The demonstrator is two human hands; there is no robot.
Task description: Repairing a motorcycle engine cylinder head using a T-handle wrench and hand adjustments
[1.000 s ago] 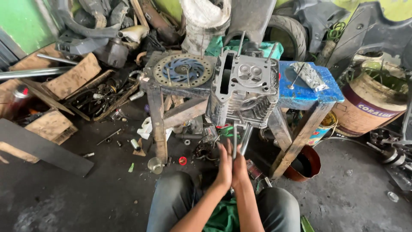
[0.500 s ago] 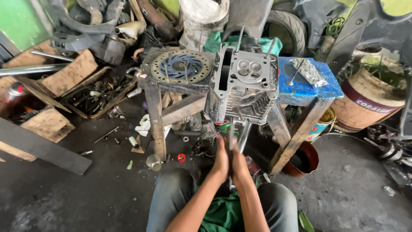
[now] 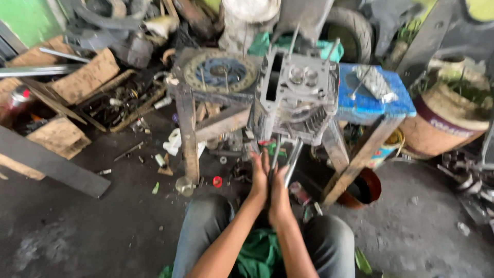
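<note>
A grey metal engine cylinder head rests across two stools, valves facing up. Thin metal rods hang down from its underside. My left hand and my right hand are pressed together palm to palm below the head, around one of the rods. The view is blurred, so the exact grip is unclear. A sprocket with a blue hub lies on the wooden stool to the left.
A blue-topped stool holds a flat metal part on the right. Wood boards, scrap metal and tyres crowd the back and left. A barrel stands far right, a red bowl under the blue stool. My knees frame a green cloth.
The camera has shifted slightly and the view has blurred. My pressed hands have slid against each other on the rod, staying under the cylinder head.
</note>
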